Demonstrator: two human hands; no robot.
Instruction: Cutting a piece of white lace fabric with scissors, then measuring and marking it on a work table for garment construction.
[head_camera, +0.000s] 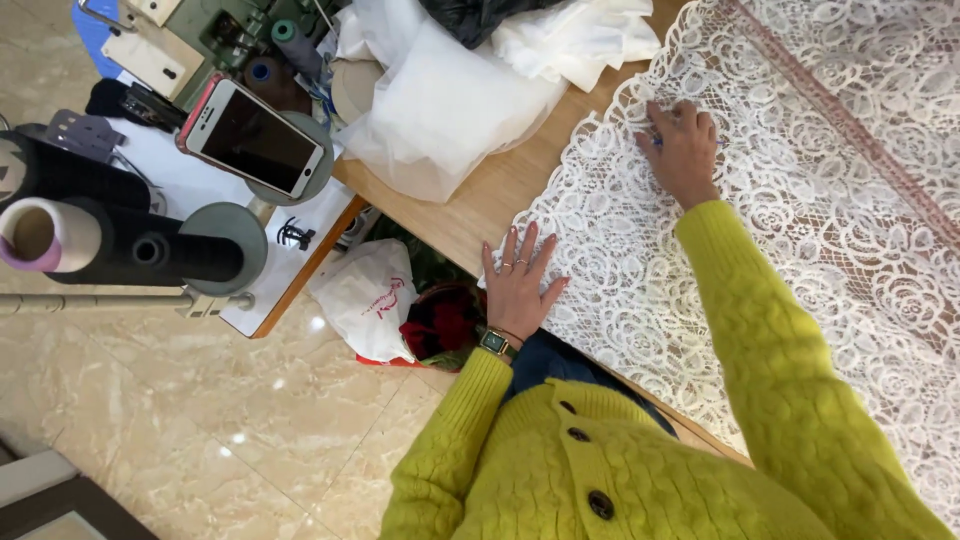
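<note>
Wooden surface (480, 200), bare strip along its edge just left of the left grip (517, 283). White lace cloth (800, 200) spread over most of it, under both grips. Bunched white fabric (450, 100) lies beyond the left grip, to the left of the right grip (683, 148). Marble floor (200, 420) below holds a white plastic bag (365, 300).

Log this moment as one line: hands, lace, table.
left hand: flat on lace edge | right hand: on lace, holding thin blue tool, type unclear | lace: spread over table
</note>
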